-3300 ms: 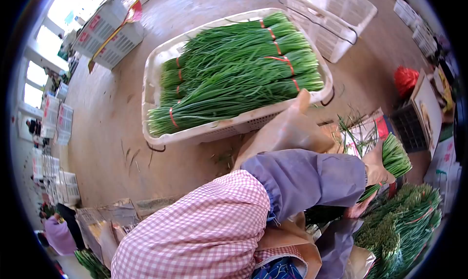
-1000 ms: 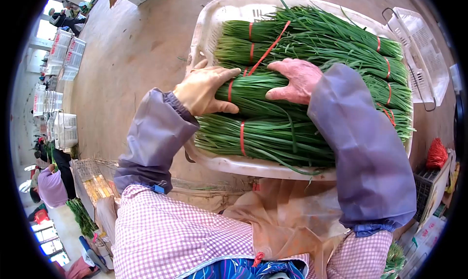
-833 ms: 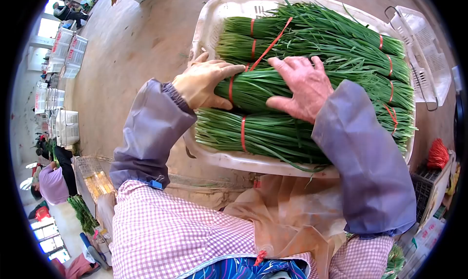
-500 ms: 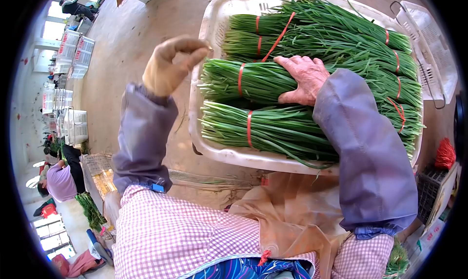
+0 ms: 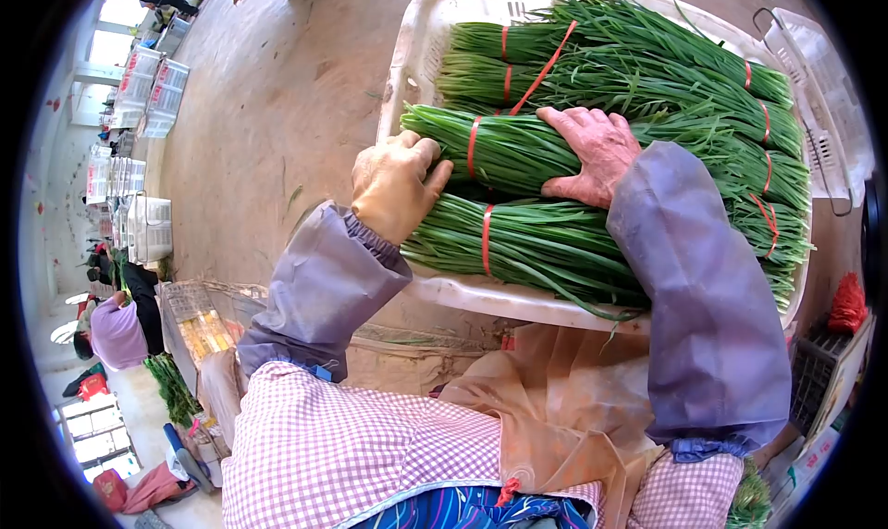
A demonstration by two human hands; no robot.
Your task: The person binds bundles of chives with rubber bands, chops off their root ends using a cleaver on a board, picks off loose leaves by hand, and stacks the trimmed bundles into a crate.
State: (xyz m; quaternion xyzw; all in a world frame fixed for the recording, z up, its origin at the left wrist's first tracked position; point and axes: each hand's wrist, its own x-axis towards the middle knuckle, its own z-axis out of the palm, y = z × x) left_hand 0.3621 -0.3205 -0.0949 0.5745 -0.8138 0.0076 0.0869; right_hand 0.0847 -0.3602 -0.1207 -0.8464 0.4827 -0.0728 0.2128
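Indoors, bundled greens (image 5: 518,154), brown floor (image 5: 277,94), crates (image 5: 139,90)

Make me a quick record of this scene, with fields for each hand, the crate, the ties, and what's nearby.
Left hand: at the left end of a tied green bundle
Right hand: spread on top of the same bundle
Crate: white, holding several green bundles laid side by side
Ties: red, around the bundles
Sleeves: purple-grey, on both arms
Nearby, right: another white crate; a red heap
Background, left: stacked crates; a person in a light purple top
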